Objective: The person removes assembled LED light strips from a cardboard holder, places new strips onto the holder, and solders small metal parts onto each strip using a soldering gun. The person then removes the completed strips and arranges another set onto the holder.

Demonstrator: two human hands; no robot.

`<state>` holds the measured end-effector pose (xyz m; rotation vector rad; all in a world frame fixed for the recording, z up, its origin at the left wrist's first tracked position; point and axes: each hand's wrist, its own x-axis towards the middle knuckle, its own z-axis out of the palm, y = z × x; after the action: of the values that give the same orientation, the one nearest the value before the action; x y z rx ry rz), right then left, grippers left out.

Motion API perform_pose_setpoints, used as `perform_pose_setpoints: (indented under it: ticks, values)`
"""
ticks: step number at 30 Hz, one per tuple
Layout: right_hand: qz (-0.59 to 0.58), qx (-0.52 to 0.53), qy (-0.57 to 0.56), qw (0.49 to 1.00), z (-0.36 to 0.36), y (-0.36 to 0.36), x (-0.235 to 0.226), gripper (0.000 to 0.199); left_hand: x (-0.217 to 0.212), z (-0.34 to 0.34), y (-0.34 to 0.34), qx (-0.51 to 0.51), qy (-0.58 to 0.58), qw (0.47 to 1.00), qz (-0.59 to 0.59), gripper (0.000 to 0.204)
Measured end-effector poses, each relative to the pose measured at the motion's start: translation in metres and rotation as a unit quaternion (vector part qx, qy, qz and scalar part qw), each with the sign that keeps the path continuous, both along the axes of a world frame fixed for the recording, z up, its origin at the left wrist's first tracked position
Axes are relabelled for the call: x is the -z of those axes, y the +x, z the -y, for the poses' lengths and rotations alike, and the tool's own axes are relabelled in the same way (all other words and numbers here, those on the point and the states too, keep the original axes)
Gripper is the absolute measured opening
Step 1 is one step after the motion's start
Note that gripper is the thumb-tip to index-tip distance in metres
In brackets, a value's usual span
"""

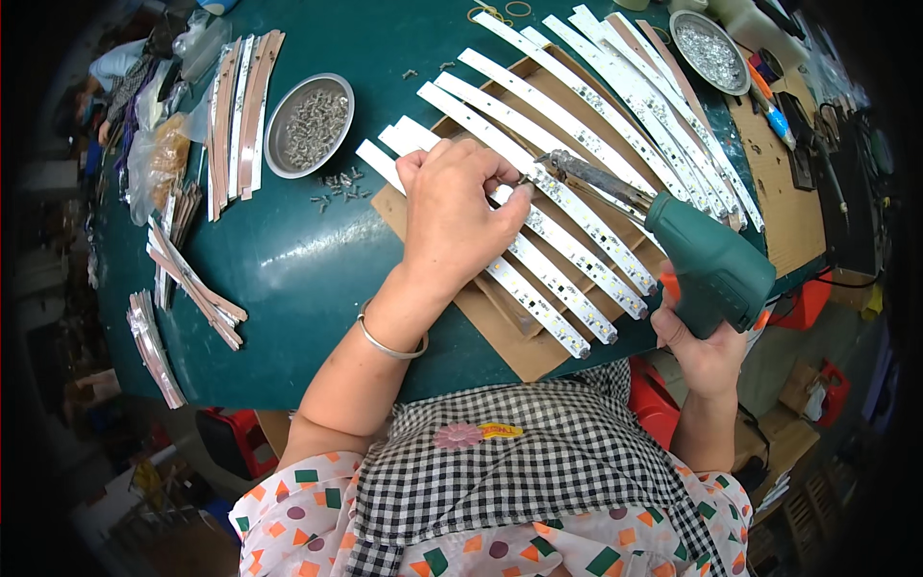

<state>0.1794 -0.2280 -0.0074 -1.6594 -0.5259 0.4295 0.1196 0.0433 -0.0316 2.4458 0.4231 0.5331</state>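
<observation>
My right hand [707, 358] is wrapped round the handle of a green soldering gun [716, 258]. Its dark metal tip points left and meets a white LED strip [598, 231] beside my left fingertips. My left hand [457, 202] is closed in a pinch over the same strip, right at the tip. What sits between those fingers is too small or hidden to name. Several white LED strips [556, 317] lie slanted side by side on a brown cardboard sheet [529, 358], partly under my left hand.
On the green table [317, 288], a metal bowl [279, 154] holds small metal parts, with loose ones [338, 185] beside it. Bundles of strips [245, 125] lie at the left. A second bowl [681, 43] and a blue-orange tool [777, 123] are at far right. Red stools stand below.
</observation>
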Motion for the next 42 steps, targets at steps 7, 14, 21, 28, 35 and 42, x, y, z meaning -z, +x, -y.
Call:
perform_pose_setpoints:
  ticks: [7, 14, 21, 28, 35, 42]
  values:
    - [-0.052, 0.003, 0.013, 0.999, 0.000, -0.001, 0.000, 0.044, 0.000, 0.001, 0.001, -0.005, -0.003, 1.000, 0.002, 0.009]
    - [-0.082, -0.008, 0.006, 0.997, 0.006, -0.001, 0.000, 0.042, 0.000, 0.002, 0.001, -0.002, 0.011, 1.000, -0.001, 0.007]
    - [-0.091, 0.023, 0.039, 0.995, 0.000, 0.003, -0.002, 0.049, 0.001, 0.002, 0.000, -0.003, 0.010, 1.000, 0.009, 0.008]
    - [-0.065, 0.017, 0.056, 0.996, 0.002, 0.005, -0.003, 0.055, 0.000, 0.002, 0.001, -0.008, 0.004, 1.000, 0.001, 0.008]
    - [-0.030, 0.102, 0.103, 0.989, 0.012, 0.012, -0.017, 0.054, 0.001, 0.000, 0.003, -0.006, -0.036, 0.999, 0.019, 0.007]
    - [0.079, 0.190, 0.151, 0.967, 0.005, 0.057, -0.045, 0.042, -0.008, -0.002, -0.005, -0.014, -0.027, 0.999, 0.011, 0.013]
